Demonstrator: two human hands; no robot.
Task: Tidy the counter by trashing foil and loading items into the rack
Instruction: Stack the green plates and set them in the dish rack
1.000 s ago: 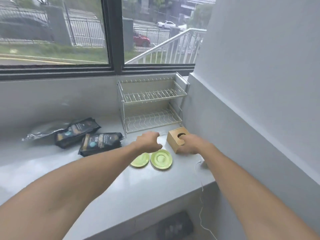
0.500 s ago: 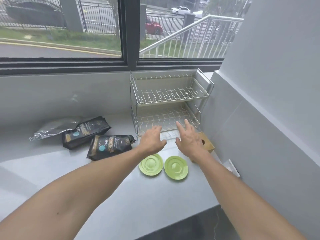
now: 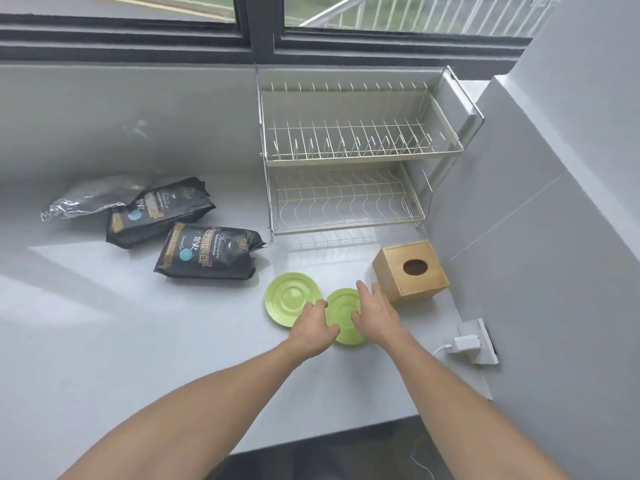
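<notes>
Two bare forearms reach forward over a pale grey bench (image 3: 121, 341) toward a pair of green saucers lying flat, side by side and nearly touching. The left hand (image 3: 313, 329) is loosely curled with nothing in it, hovering over the gap between the saucers, its fingers overlapping the edge of the left saucer (image 3: 289, 297); whether it touches either one cannot be told. The right hand (image 3: 375, 315) is spread open and flat, empty, its palm over the right-hand part of the right saucer (image 3: 341, 306), fingers pointing away from the person. Just right of the right saucer, close to the fingertips, stands a wooden tissue box (image 3: 410, 270) with a round hole in its top; what is inside cannot be seen. Beyond the saucers, against the back wall under a window, stands a two-tier wire dish rack (image 3: 356, 157), both tiers bare. Left of the saucers lie two black coffee bags, the nearer bag (image 3: 207, 252) just beside the left saucer, the farther bag (image 3: 157, 211) behind it. A crumpled silvery foil packet (image 3: 90, 199) lies farthest left, tucked against the farther bag. Right of the saucers, on the side wall, a white charger (image 3: 465, 342) sits plugged into a socket.
</notes>
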